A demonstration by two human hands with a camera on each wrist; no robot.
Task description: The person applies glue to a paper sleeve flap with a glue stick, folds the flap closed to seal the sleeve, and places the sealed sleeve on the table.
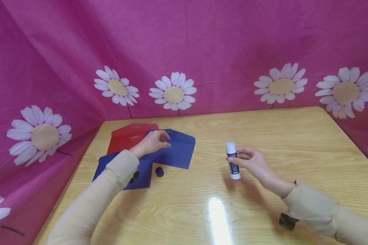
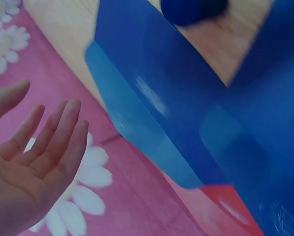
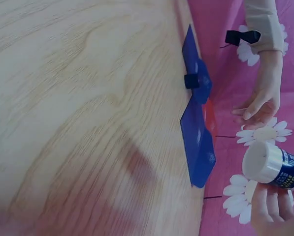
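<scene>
The right hand (image 1: 256, 165) grips a glue stick (image 1: 234, 168). The left hand (image 1: 153, 141), fingers loose, hovers above a blue envelope (image 1: 181, 151); a dark cylinder (image 1: 159, 172) lies below, nearby.

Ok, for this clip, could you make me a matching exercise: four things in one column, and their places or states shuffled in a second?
Things
1. Glue stick
2. Red envelope
3. Small dark cylinder
4. Left hand

Places or states
A. On the wooden table, just beside the blue envelopes
B. Above a blue envelope, holding nothing
C. Held in the fingers of the right hand
D. Partly covered by the blue envelopes

Right pairs: 1-C, 2-D, 3-A, 4-B
</scene>
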